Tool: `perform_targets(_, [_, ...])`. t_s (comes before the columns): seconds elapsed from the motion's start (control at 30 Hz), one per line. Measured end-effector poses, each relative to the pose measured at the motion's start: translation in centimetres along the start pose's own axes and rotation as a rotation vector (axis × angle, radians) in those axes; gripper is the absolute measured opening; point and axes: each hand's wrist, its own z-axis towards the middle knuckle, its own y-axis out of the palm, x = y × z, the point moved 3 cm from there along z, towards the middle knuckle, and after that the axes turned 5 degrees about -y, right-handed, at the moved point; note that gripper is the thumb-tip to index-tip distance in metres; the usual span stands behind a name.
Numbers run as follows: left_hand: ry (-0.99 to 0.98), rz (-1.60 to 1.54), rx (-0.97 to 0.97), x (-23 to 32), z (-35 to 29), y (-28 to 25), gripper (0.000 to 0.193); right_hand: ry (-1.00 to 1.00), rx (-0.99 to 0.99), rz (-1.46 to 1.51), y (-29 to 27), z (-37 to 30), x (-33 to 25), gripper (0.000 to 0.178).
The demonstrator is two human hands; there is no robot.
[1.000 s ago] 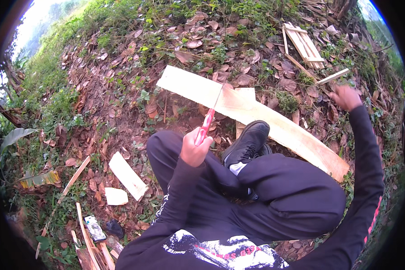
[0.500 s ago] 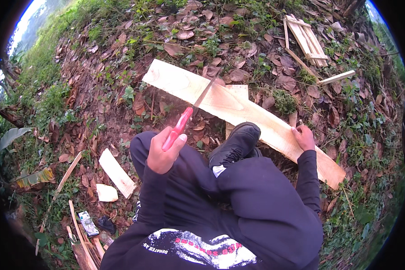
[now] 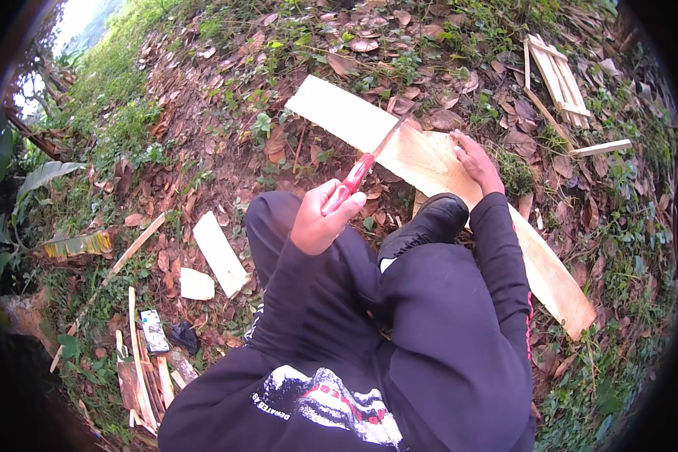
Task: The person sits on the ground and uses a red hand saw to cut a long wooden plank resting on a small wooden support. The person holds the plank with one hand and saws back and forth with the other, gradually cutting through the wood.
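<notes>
- At the far left edge, a broad green leaf (image 3: 41, 175) hangs over the bank, with a yellowed striped leaf (image 3: 75, 245) lying just below it on the leaf litter.
- Lower left, a bundle of thin wood strips (image 3: 139, 369) lies on the ground; a small flat packet (image 3: 155, 330) rests just beside them, though it is too small to tell what it is.
- Two pale offcuts sit to the left of the person's knee: a small squarish piece (image 3: 196, 285) and, near it, a longer flat piece (image 3: 220, 253) set at a slant.
- The left hand (image 3: 320, 220) is raised above the knee and closed in a full fist around the red handle of a saw (image 3: 352, 182).
- The saw's thin blade slants up and to the right, its tip reaching the upper face of the long plank (image 3: 339, 113).
- That plank lies across the ground on a diagonal, from upper centre down to the lower right, and a shorter board lies under its middle.
- A black shoe (image 3: 423, 224) presses at the plank's near edge.
- The right hand (image 3: 474, 160) lies open and flat on the plank, fingers spread, just right of the blade; it grips nothing.
- Upper right, a small frame of nailed slats (image 3: 559, 71) lies among dry leaves, and a loose pale stick (image 3: 600, 148) lies near it.
</notes>
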Motion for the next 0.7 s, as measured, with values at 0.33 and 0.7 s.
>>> perform_targets(0.33, [0.02, -0.002, 0.004, 1.4, -0.8, 0.8, 0.018, 0.042, 0.243, -0.033, 0.4, -0.7, 0.1, 0.031])
perform_targets(0.7, [0.127, 0.075, -0.063, 0.1, 3.8, -1.6, 0.013, 0.198, 0.477, -0.156, -1.4, -2.7, 1.1, 0.019])
